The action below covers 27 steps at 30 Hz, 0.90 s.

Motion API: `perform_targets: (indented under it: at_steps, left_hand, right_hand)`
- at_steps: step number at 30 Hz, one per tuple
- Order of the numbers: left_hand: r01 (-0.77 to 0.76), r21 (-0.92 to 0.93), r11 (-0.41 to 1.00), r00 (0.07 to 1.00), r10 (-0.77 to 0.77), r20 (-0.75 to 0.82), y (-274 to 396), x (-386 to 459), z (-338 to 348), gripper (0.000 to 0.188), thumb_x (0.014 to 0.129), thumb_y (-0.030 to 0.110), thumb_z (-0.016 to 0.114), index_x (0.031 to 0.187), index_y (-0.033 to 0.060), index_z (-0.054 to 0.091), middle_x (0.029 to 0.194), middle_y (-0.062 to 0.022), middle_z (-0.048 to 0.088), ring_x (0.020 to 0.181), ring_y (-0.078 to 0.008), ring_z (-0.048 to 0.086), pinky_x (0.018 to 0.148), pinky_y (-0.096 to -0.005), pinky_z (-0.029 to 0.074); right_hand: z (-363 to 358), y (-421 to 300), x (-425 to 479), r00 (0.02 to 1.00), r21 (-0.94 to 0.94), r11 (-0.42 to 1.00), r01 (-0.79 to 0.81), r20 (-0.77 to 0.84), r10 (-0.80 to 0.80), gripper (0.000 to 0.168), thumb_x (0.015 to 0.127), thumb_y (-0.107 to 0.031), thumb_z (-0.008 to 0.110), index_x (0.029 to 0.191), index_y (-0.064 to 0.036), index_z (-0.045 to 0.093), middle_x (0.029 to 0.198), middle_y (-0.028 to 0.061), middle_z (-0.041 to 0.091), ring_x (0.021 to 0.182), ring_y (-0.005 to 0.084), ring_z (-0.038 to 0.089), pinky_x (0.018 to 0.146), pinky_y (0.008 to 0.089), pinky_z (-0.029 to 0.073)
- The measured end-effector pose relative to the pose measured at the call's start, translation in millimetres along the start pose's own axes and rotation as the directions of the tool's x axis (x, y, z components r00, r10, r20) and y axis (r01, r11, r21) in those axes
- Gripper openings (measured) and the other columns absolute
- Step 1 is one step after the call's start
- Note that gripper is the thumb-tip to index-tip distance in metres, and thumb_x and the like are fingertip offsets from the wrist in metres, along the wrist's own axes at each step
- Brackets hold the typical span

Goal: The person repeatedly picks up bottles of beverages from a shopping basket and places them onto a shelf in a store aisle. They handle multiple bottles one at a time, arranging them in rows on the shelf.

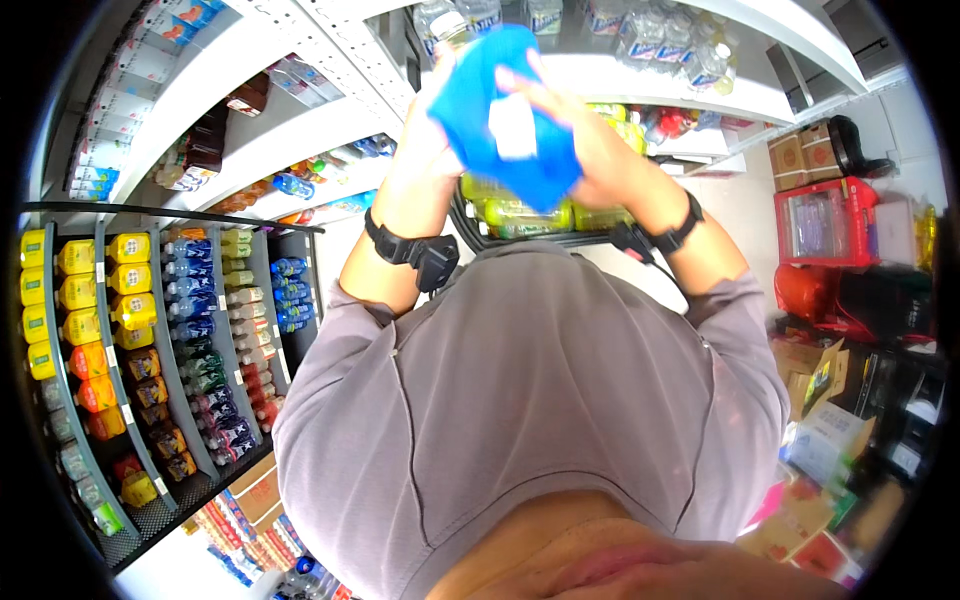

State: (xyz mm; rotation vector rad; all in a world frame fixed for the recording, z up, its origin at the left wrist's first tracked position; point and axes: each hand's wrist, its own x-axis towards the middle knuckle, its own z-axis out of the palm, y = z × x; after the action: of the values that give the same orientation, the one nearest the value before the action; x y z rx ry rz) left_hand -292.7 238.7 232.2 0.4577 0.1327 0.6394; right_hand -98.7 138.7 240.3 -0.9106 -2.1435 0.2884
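A bright blue cloth (465, 112) with a white patch (513, 127) is in front of me at the top of the head view, blurred. My right hand (592, 150) holds its right side, fingers spread over the front. Along the cloth's left edge is my left hand (427, 142), partly hidden behind it; its grip is unclear. A bottle's white cap (450, 25) shows just above the left fingertips, its body mostly covered by hand and cloth. I cannot tell whether the left hand grips this bottle.
Clear bottles (667, 41) stand on a white shelf (600, 86) ahead. Yellow-green bottles (525, 214) sit below my hands. On my left is a dark rack (161, 337) of drinks in columns. Boxes (817, 435) and a red case (829, 221) are piled at right.
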Motion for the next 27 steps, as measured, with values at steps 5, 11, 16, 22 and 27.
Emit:
perform_targets:
  at_steps: [5,11,16,22,27]
  left_hand:
    - [-0.26,0.25,0.933,0.953,0.29,-0.089,9.4,-10.7,14.8,0.054,0.109,0.045,0.036,0.134,-0.0001,0.051,0.127,-0.0143,0.061,0.116,-0.026,0.061,0.101,-0.0423,0.05]
    - [-0.388,0.305,0.87,0.903,0.425,-0.062,21.8,-9.8,33.9,0.061,0.107,0.054,0.033,0.138,0.0033,0.049,0.132,-0.0155,0.061,0.122,-0.0289,0.06,0.106,-0.0461,0.047]
    - [-0.547,0.273,0.792,0.834,0.544,0.092,18.4,-7.7,56.1,0.052,0.109,0.046,0.034,0.141,0.0068,0.046,0.132,-0.0113,0.059,0.124,-0.0281,0.056,0.109,-0.0468,0.042]
    - [-0.504,0.8,0.326,0.795,0.538,0.281,-13.5,-10.0,44.2,0.074,0.103,0.035,0.059,0.153,0.0082,0.013,0.138,-0.0138,0.048,0.13,-0.0228,0.048,0.111,-0.0389,0.037]
    - [-0.465,0.852,0.242,0.79,0.548,0.275,-32.5,5.6,25.6,0.076,0.094,0.01,0.07,0.149,0.0028,0.019,0.135,-0.0148,0.05,0.126,-0.0226,0.05,0.108,-0.0387,0.04]
  right_hand:
    - [12.9,-21.2,-30.3,0.992,-0.139,0.989,0.059,0.122,-0.042,0.061,0.07,-0.018,0.079,0.129,-0.028,0.067,0.161,0.0007,0.036,0.149,0.0487,0.023,0.115,0.0609,0.037]
    - [24.1,-0.3,10.7,0.956,0.516,0.856,-0.028,-0.235,0.173,0.055,0.085,-0.014,0.071,0.139,-0.012,0.057,0.156,0.0129,0.042,0.14,0.0385,0.042,0.116,0.0474,0.037]
    - [71.7,8.2,9.1,0.74,0.994,0.071,0.088,-0.114,0.663,0.052,0.105,-0.03,0.053,0.15,-0.005,0.042,0.145,0.0143,0.054,0.133,0.0284,0.053,0.113,0.0435,0.042]
    - [69.2,-1.5,25.9,0.688,0.922,-0.334,0.194,0.115,0.717,0.056,0.106,-0.042,0.046,0.148,-0.005,0.044,0.147,0.0146,0.052,0.135,0.0299,0.052,0.115,0.0462,0.04]
    - [78.0,27.2,19.7,0.629,0.967,-0.213,0.142,0.078,0.774,0.052,0.105,-0.037,0.051,0.145,-0.004,0.046,0.143,0.0143,0.055,0.131,0.03,0.055,0.111,0.0458,0.044]
